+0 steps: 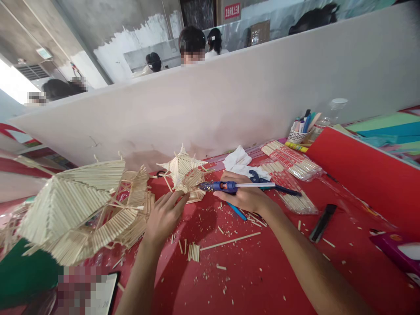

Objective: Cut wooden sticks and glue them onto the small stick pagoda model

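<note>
A long pale wall (pixel 210 105) stands behind a red table (pixel 269 280). The big stick house (pixel 75 197) sits on the left, perhaps put aside there to leave room in the middle. Packs of sticks (pixel 297 166) lie on the right, where the right arm could reach them. The small stick house (pixel 180 168) is in the middle, just past both hands. The right hand (pixel 241 194) is wrapped around a blue glue gun (pixel 226 187), its tip turned toward the small house, likely so glue would land there. The left hand (pixel 167 214) has bent fingers at the near edge, maybe to keep it steady; I can't tell if they pinch anything. A glue stick (pixel 257 185) pokes out the back (like a tail). Short cut sticks (pixel 193 252) lie in a row nearby.
</note>
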`<state>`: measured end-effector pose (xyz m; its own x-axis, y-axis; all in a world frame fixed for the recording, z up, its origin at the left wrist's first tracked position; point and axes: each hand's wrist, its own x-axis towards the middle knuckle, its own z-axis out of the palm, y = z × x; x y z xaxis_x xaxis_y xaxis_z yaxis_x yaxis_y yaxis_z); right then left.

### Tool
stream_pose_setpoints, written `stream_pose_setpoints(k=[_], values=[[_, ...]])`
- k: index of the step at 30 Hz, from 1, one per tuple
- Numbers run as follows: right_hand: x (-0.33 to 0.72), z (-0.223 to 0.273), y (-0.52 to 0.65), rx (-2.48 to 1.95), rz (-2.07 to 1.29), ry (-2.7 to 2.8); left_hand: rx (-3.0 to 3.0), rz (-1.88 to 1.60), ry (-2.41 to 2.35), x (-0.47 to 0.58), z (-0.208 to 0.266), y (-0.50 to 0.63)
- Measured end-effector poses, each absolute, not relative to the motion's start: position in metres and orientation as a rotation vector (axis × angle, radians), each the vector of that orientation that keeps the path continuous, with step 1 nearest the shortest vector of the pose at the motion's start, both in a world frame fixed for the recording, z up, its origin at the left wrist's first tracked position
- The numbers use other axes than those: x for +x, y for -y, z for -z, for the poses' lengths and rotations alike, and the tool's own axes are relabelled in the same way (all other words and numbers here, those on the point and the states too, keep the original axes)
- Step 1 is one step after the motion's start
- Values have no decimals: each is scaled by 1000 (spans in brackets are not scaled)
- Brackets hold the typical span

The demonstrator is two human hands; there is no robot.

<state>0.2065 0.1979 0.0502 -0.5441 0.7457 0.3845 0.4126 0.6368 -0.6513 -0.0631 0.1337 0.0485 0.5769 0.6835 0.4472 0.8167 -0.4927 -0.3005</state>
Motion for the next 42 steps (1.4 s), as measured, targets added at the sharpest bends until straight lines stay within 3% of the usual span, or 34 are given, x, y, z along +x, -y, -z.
stream_pose_setpoints(k=[42], values=[[202, -46, -196, -909, -695, 2214, -2389, 626, 1187, -83, -38, -143]])
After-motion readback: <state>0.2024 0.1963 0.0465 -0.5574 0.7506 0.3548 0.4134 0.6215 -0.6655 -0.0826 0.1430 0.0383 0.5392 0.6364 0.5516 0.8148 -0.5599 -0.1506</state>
